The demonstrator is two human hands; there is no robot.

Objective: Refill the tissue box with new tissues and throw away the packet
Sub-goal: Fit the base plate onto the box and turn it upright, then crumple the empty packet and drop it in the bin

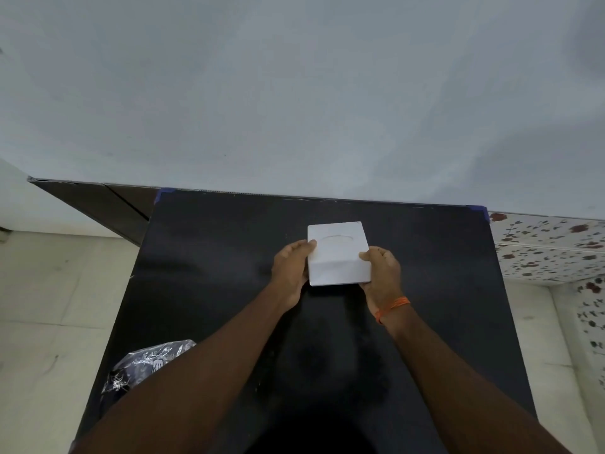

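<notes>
A white square tissue box (337,252) with an oval slot in its top stands on the black table (212,257), near the far middle. My left hand (291,270) grips its left side and my right hand (381,273), with an orange thread at the wrist, grips its right side. No tissue shows through the slot. A crumpled dark plastic packet (144,365) with white print lies at the table's near left edge, partly hidden by my left forearm.
A pale grey wall rises right behind the table's far edge. Light floor tiles (49,322) lie to the left, and a white ledge with red flower print (550,253) stands to the right. Blue tape marks the far table corners.
</notes>
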